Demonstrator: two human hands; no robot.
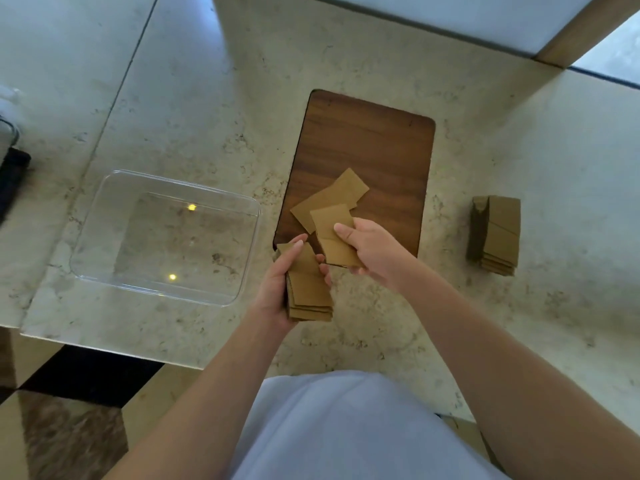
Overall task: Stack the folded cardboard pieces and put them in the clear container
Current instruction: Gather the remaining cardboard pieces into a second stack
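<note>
My left hand point(277, 289) grips a small stack of folded brown cardboard pieces point(308, 289) just off the near left corner of the wooden board point(374, 143). My right hand point(370, 251) holds a single folded cardboard piece point(332, 233) right beside that stack, over the board's near edge. Loose cardboard pieces point(341, 192) lie overlapping on the board beyond my hands. The clear container point(104, 209) stands to the left on the counter with nothing inside. A separate stack of cardboard point(498, 233) rests on the counter to the right.
The marble counter point(519, 306) ends in an edge at the near left, with a checkered floor point(69, 410) below. A dark object point(10, 178) sits at the far left edge. A wood-framed pane point(485, 19) runs along the back.
</note>
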